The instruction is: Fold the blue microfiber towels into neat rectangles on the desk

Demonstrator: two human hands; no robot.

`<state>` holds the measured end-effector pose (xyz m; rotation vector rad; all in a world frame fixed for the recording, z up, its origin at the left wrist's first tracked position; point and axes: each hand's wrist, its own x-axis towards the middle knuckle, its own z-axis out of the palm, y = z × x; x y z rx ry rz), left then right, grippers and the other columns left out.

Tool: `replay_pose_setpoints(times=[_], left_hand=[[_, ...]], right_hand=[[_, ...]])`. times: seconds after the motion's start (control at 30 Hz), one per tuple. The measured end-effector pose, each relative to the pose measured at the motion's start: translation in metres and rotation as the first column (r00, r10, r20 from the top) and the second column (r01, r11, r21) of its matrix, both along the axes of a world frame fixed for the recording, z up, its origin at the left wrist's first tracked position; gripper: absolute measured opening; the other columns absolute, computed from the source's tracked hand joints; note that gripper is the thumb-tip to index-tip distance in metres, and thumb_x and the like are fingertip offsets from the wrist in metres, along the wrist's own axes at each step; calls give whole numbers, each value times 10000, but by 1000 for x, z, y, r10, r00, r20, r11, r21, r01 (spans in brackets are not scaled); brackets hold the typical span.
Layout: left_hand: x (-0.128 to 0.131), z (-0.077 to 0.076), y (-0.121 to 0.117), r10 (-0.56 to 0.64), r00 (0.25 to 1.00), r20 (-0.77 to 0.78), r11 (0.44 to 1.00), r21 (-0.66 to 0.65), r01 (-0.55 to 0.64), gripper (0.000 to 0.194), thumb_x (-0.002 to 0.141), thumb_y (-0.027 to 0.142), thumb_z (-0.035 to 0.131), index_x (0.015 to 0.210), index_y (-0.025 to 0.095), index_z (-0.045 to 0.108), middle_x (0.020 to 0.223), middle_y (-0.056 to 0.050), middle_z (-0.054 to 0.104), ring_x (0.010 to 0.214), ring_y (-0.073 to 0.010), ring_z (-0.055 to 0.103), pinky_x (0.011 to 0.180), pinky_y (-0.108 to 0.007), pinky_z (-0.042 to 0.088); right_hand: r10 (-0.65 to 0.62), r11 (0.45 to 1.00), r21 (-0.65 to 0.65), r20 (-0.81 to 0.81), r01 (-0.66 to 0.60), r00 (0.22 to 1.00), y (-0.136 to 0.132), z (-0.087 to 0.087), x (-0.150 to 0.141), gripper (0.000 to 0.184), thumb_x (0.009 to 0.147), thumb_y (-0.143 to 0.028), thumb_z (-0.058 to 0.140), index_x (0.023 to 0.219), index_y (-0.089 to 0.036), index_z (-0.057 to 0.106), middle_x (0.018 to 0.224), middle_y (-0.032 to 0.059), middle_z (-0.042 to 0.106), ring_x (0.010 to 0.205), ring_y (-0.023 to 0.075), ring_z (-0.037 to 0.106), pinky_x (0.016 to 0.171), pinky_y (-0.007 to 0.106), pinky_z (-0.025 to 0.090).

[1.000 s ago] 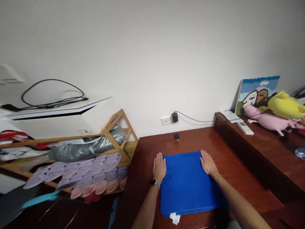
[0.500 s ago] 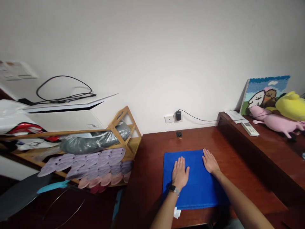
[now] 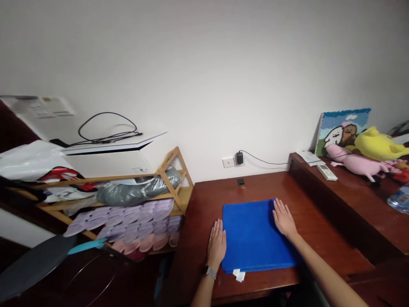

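Note:
A blue towel (image 3: 252,236), folded into a flat rectangle, lies on the dark red wooden desk (image 3: 204,200). White tags (image 3: 239,275) poke out from its near edge. My left hand (image 3: 217,244) rests flat beside the towel's left edge, fingers stretched out and pointing away from me; a watch (image 3: 209,271) is on that wrist. On the other side, my right hand (image 3: 284,218) lies flat along the towel's right edge near the far corner, fingers extended. Neither hand grips anything.
A raised ledge on the right bears a remote control (image 3: 326,172), a pink plush toy (image 3: 354,162), a yellow plush toy (image 3: 377,144) and a water bottle (image 3: 400,199). Left of the desk stands a wooden rack (image 3: 183,194) with slippers (image 3: 134,217). A plugged-in adapter (image 3: 239,158) sits on the wall.
My left hand has slid left, from on top of the towel to beside its left edge. My right hand stays at the right edge. The view has shifted slightly.

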<state>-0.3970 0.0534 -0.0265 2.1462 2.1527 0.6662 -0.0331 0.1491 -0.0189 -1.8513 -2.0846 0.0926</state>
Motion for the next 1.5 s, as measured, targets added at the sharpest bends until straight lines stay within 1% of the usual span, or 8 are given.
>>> replay_pose_setpoints(times=[0.23, 0.33, 0.6, 0.77, 0.93, 1.07, 1.23, 1.5], left_hand=[[114, 39, 15, -377, 925, -37, 926, 19, 378, 587, 1103, 396, 245, 1655, 198, 270, 1713, -67, 305, 1593, -210, 226, 1301, -456, 258], [146, 35, 25, -374, 926, -49, 926, -79, 370, 623, 1093, 462, 252, 1648, 182, 294, 1700, -90, 319, 1587, -232, 244, 1300, -476, 257], [30, 6, 10, -42, 989, -141, 985, -172, 18, 612, 1074, 407, 254, 1637, 181, 333, 1686, -98, 333, 1572, -261, 284, 1288, -502, 252], [-16, 0, -20, -6, 984, -177, 995, -101, -12, 580, 1057, 334, 275, 1590, 170, 434, 1649, -88, 426, 1550, -247, 346, 1286, -474, 257], [-35, -9, -46, 80, 988, -130, 996, 60, -73, 550, 1054, 325, 275, 1468, 144, 589, 1556, -113, 565, 1485, -255, 461, 1241, -439, 355], [-38, -5, -47, 92, 990, -107, 991, 105, -81, 492, 1038, 322, 312, 1302, 191, 705, 1400, -112, 687, 1359, -283, 575, 1172, -449, 430], [-35, 0, -42, 98, 990, -97, 989, 123, -86, 429, 1006, 291, 379, 1261, 192, 710, 1371, -125, 683, 1301, -303, 593, 1103, -462, 467], [-39, -4, -44, 85, 994, -72, 992, 98, -77, 433, 993, 292, 393, 1286, 216, 703, 1415, -107, 668, 1337, -295, 578, 1122, -465, 462]], right_hand=[[30, 987, -155, -36, -36, 999, -52, -28, 16, 712, 1055, -464, 192, 1631, -61, 310, 1700, 139, 290, 1588, 256, 230, 1297, 460, 216], [27, 982, -185, -44, -35, 999, -54, -30, 15, 719, 1059, -464, 163, 1637, -54, 284, 1715, 127, 238, 1597, 242, 188, 1302, 444, 193], [12, 986, -163, -61, -22, 998, -52, -25, 13, 701, 1060, -470, 170, 1638, -101, 312, 1710, 102, 277, 1593, 225, 213, 1300, 420, 194], [-25, 983, -184, -57, 14, 998, -59, -7, 9, 675, 1045, -456, 231, 1628, -136, 353, 1703, 96, 312, 1582, 244, 256, 1290, 446, 217], [-208, 972, -134, -106, 194, 972, -96, -6, 27, 655, 1001, -400, 321, 1576, -107, 435, 1566, 173, 531, 1419, 295, 530, 1179, 425, 401], [-346, 916, -310, -286, 256, 894, -131, -12, 50, 599, 944, -487, 456, 1406, -142, 618, 1357, 175, 703, 1261, 308, 664, 1073, 397, 491], [-490, 837, -472, -418, 279, 765, -145, -4, 47, 502, 832, -592, 620, 1089, -175, 734, 1137, 182, 785, 1114, 348, 733, 936, 413, 556], [-541, 839, -480, -687, 255, 485, -145, 11, 43, 323, 740, -534, 714, 819, -241, 602, 680, 33, 728, 674, 230, 743, 622, 324, 595]])
